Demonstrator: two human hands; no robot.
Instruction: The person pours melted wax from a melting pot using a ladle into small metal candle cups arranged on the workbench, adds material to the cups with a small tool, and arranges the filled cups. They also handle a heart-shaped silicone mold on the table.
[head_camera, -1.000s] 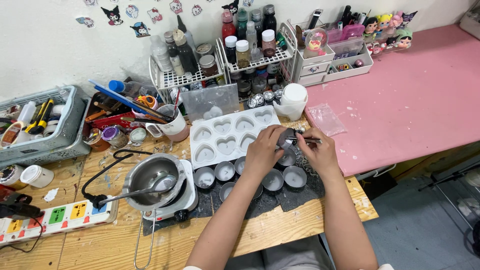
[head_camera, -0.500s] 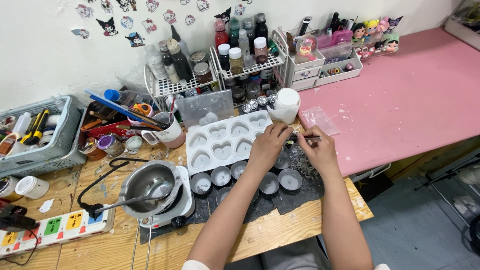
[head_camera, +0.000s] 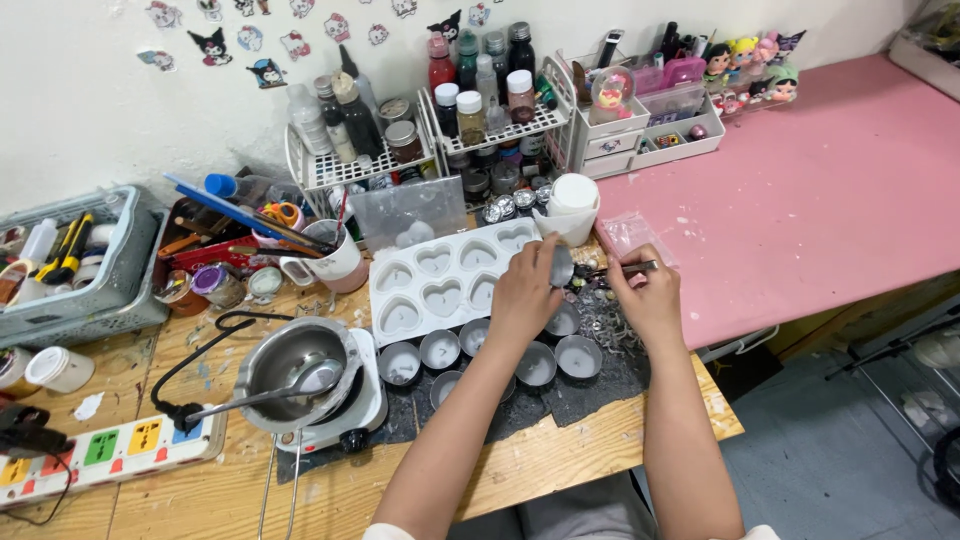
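Now | my left hand (head_camera: 525, 290) pinches small tin cup (head_camera: 561, 266), tilted | right hand (head_camera: 650, 295) grips tweezers (head_camera: 625, 268), lying left-right, tips just right of cup (nearly touching)

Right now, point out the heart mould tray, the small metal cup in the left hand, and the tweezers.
heart mould tray (head_camera: 437, 280): head view, middle heart cavity.
small metal cup (head_camera: 562, 266): head view, its side.
tweezers (head_camera: 632, 267): head view, shaft above right hand.

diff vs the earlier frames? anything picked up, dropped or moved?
Little changed. The left hand keeps a small metal cup lifted over the dark mat, and the right hand still holds tweezers pointed at it. Nothing was let go or newly taken up. The heart mould, the cups on the mat and the pot stayed put; only the camera view shifted.
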